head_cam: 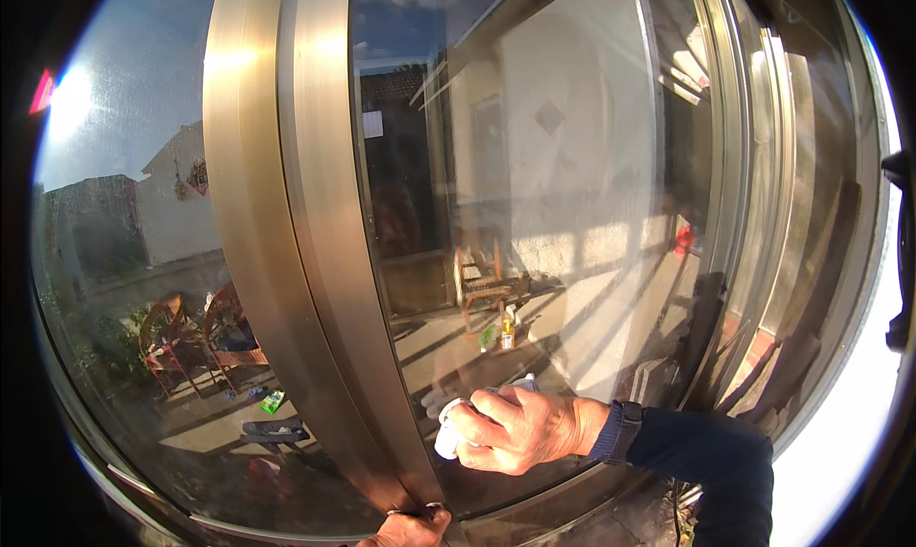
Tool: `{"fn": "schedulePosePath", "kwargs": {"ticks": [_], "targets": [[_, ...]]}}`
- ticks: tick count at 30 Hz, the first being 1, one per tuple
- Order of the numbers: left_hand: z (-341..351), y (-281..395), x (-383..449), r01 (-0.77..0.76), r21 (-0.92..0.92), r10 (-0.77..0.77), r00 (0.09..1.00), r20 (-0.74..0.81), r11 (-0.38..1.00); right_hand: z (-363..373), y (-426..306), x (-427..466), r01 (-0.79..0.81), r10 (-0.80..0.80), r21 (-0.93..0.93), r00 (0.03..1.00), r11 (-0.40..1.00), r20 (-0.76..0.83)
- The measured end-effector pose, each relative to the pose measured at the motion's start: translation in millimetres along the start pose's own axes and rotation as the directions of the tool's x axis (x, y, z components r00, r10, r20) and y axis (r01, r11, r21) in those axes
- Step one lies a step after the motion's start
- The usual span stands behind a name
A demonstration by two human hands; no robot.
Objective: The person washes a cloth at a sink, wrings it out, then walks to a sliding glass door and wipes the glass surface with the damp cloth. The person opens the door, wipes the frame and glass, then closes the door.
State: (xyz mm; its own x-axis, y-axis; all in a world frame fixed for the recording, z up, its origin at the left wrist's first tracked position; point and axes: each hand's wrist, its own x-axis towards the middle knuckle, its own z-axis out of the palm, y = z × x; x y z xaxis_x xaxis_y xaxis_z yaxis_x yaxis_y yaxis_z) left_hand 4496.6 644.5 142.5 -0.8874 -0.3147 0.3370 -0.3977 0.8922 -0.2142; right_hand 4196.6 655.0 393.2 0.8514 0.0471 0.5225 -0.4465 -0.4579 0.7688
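My right hand [512, 429], in a dark blue sleeve, is closed around a crumpled white cloth [449, 432] and holds it at the lower part of a glass pane [565, 260]. At the bottom of the view, my left hand [411, 529] touches the foot of the bronze-coloured metal frame [322, 260], its fingertips bent against the metal; the rest of that hand is cut off by the picture's edge. Part of the cloth is hidden behind my right fingers.
Another glass pane [129, 260] lies left of the frame, reflecting sun, wicker chairs and plants. Seen in or through the right pane are a wooden chair, a yellow bottle and a red object. More metal frame uprights [780, 189] stand at the right.
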Motion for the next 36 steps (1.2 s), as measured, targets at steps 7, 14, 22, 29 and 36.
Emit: {"fn": "schedulePosePath", "kwargs": {"ticks": [7,14,22,29,36], "targets": [[0.6,-1.9,6.9,-0.035,0.042,0.036,0.999,-0.029,0.999,-63.8,202.4,111.1,-0.625,0.462,-0.152,0.699,0.766,-0.546],[-3.6,0.0,9.8,-0.052,0.109,0.056,0.998,-0.034,0.993,-20.2,159.5,147.3,-0.423,0.256,-0.268,0.834,0.866,-0.488],[7.3,-0.6,-9.2,-0.076,0.379,0.116,0.99,-0.083,0.922,-4.1,30.5,53.1,-0.108,0.086,-0.121,0.981,0.987,-0.172],[21.5,-3.9,-19.5,-0.029,0.582,0.161,0.971,-0.176,0.813,-58.9,183.5,-18.3,-0.56,0.375,-0.392,0.808,0.73,-0.455],[34.3,-10.6,-28.7,-0.064,0.753,0.298,0.937,-0.18,0.655,-116.5,200.4,-147.7,-0.997,0.884,-0.008,0.074,0.079,-0.462]]}}
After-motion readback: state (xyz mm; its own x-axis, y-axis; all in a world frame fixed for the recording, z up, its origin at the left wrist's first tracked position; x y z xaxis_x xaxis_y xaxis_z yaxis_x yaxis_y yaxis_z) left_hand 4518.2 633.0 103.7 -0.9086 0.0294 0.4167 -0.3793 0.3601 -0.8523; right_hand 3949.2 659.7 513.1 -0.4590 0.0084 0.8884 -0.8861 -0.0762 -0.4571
